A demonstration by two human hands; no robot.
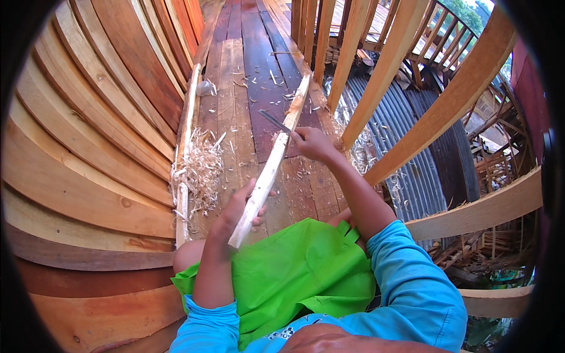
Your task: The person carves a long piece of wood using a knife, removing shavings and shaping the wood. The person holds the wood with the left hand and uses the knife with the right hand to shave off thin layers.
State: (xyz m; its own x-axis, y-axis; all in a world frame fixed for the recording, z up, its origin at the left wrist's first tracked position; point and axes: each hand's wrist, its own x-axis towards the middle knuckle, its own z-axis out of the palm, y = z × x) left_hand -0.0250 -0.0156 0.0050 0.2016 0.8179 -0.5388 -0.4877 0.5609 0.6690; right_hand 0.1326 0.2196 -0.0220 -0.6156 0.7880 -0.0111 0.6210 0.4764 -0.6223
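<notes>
1. One board wall (pixel 106 123) filled the left side, its planks too many and too cut off to count surely.
2. One plank floor (pixel 235 76) ran ahead, strewn with uncounted curls.
3. One row of upright wooden slats (pixel 376 70) stood on the right; the exact number could not be told. Beyond it lay grey corrugated sheeting (pixel 406 150).
4. One bright green cloth (pixel 294 259) covered the lap, between two light-blue sleeves (pixel 406 270).
5. Two bare forearms reached forward: the left rose steeply from the lower edge, while the right slanted inward from its bent elbow.
6. One pale wooden strip (pixel 272 165) lay lengthwise between the hands, its near end above the green cloth and its far end out over the floor; whether that end touched the boards could not be told.
7. One heap of wood shavings (pixel 201 167) sat beside the wall, left of both hands.
8. The left hand (pixel 235 207) was curled around the strip's lower part, fingertips showing on its right side.
9. The right hand (pixel 313 143) was closed in a fist, just right of the strip, gripping one knife (pixel 273 121); its blade pointed up and left across the wood.
</notes>
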